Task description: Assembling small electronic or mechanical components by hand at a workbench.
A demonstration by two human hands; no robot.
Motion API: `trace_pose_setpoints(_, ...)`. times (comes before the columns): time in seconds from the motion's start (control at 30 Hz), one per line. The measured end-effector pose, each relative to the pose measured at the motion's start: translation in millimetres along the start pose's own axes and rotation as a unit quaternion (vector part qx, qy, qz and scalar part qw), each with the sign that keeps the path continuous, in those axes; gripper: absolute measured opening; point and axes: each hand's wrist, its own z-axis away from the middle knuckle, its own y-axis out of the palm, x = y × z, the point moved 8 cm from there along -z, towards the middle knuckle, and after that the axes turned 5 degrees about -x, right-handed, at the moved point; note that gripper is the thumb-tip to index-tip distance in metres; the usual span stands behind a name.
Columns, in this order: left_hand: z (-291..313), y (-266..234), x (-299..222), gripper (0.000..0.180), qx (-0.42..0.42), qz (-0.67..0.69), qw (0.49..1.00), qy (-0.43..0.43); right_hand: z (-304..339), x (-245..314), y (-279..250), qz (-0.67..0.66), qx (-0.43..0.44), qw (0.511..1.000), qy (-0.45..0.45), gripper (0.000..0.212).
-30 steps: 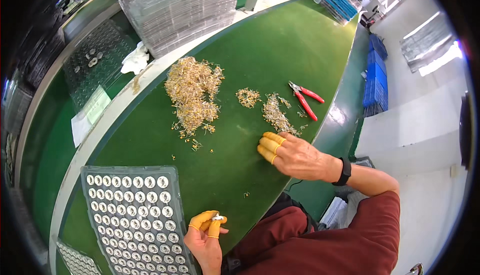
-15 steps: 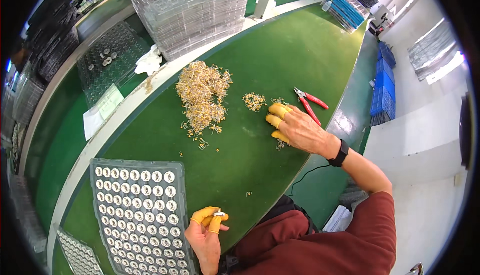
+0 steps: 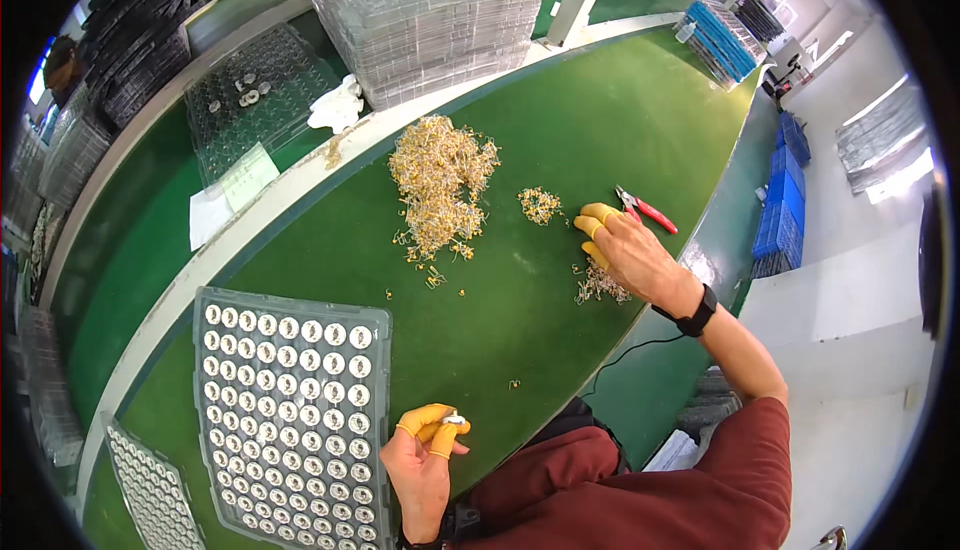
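My left hand (image 3: 420, 470), in yellow finger cots, pinches a small white round part (image 3: 455, 418) beside the tray's right edge. The clear plastic tray (image 3: 382, 370) holds rows of white round parts with metallic centres. Farther right, my right hand (image 3: 645, 262) also wears yellow finger cots. Its curved fingers are slightly apart, low over the green table; what lies under the fingertips is hidden. Next to its thumb side is a small heap of bent wire pieces (image 3: 598, 286). Red-handled cutters (image 3: 650, 212) lie just beyond, one handle partly covered by that hand.
A large heap of bent wire pieces with yellow bits (image 3: 440, 180) and a smaller pile (image 3: 540, 206) lie on the green table (image 3: 520, 300). Beyond the pale ledge stand stacked clear trays (image 3: 430, 50). Blue trays (image 3: 720, 40) sit far right; another filled tray (image 3: 150, 485) is lower left.
The view has shifted, moving the scene rightward. My right hand has drawn slightly right, uncovering more of the near wire heap and covering more of a cutter handle. My left hand still holds the white part.
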Motion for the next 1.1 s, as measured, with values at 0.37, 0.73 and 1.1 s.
trace_pose_setpoints(0.37, -1, -1, 0, 0.015, 0.004, -0.013, 1.0, -0.001, -28, 2, 12, -0.021, 0.087, 0.995, -0.045, 0.025)
trace_pose_setpoints(0.73, -1, -6, 5, 0.016, 0.01, -0.017, 1.0, -0.006, -43, 41, 8, -0.205, 0.064, 0.976, -0.034, 0.023)
trace_pose_setpoints(1.1, -3, -6, 4, 0.016, 0.005, -0.016, 1.0, 0.005, -59, 92, -12, -0.251, -0.018, 0.964, -0.087, 0.021)
